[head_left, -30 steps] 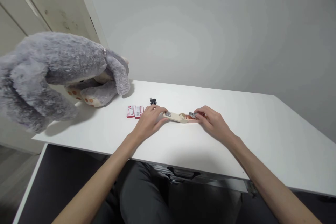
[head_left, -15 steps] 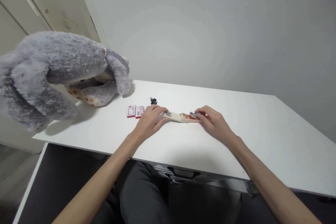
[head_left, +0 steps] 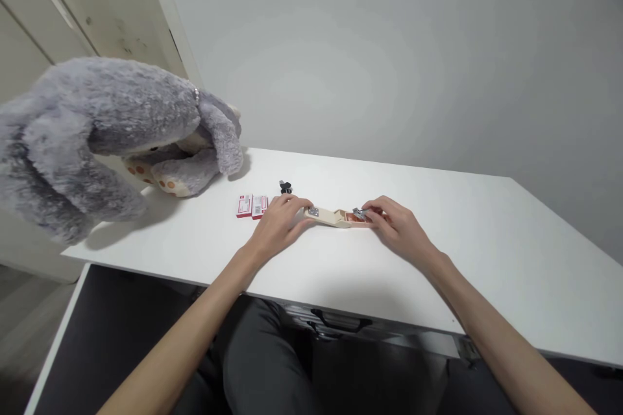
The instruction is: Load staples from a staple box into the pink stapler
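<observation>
A slim cream-coloured hinged case (head_left: 327, 216) lies unfolded on the white table, its right part a shallow tray (head_left: 359, 224) with a copper-toned inside. My left hand (head_left: 280, 220) grips the case's left end between thumb and fingers, beside a shiny silver patch (head_left: 314, 212). At the other end, my right hand (head_left: 395, 222) is closed, with a small silver metal piece (head_left: 359, 213) at its fingertips, over the tray. The exact kind of this piece is too small to tell, and my right fingers cover the tray's far right end.
Two small red-and-white boxes (head_left: 252, 206) lie left of my left hand. Behind it is a small black object (head_left: 286, 187) with a metal end. A large grey plush toy (head_left: 141, 110) sits on the table's left. A grey wall (head_left: 365, 65) rises behind the table (head_left: 487, 240).
Both hands hold nearly the same positions on the case and the silver piece. The whole view has shifted very slightly.
</observation>
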`<action>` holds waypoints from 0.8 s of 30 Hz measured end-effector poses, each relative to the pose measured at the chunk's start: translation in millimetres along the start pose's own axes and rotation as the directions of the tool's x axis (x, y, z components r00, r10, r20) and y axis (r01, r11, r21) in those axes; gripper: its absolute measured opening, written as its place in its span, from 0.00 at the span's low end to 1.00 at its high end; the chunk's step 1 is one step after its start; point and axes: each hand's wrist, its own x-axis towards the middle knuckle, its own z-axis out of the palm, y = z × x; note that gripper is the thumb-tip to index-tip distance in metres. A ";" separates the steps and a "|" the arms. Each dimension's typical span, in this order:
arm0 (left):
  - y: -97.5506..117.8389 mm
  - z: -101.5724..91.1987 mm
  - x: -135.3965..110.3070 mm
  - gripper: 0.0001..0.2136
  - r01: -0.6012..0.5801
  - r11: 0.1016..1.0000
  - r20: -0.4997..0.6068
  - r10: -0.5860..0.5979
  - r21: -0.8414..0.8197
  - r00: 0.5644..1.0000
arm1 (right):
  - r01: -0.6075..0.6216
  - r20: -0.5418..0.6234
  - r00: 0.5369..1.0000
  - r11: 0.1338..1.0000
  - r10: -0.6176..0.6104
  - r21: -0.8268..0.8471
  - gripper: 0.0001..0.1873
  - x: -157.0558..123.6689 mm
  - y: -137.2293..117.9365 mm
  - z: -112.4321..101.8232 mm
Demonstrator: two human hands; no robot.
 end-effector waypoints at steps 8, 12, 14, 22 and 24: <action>1.1 0.1 0.0 0.12 -0.018 1.000 -0.010 0.018 -0.005 1.000 | -0.025 0.026 0.999 1.000 0.025 0.014 0.12 -1.1 -2.2 -0.3; 1.5 0.4 -0.2 0.12 -0.027 1.000 -0.011 0.027 -0.010 1.000 | -0.001 0.026 1.000 1.000 0.001 0.006 0.12 -0.6 -4.6 0.5; 1.3 0.8 -0.4 0.12 -0.031 0.999 -0.011 0.031 -0.012 0.999 | 0.020 -0.001 1.000 1.000 -0.020 0.009 0.13 -0.3 -6.0 1.6; 1.3 1.6 -1.0 0.12 -0.042 0.999 -0.016 0.042 -0.010 0.999 | -0.018 -0.102 0.994 0.998 0.024 0.058 0.12 -1.2 -5.6 10.4; 1.3 1.6 -1.1 0.12 -0.043 0.999 -0.013 0.043 -0.007 0.999 | -0.065 -0.140 0.987 0.994 0.077 0.083 0.13 -2.0 -4.0 12.6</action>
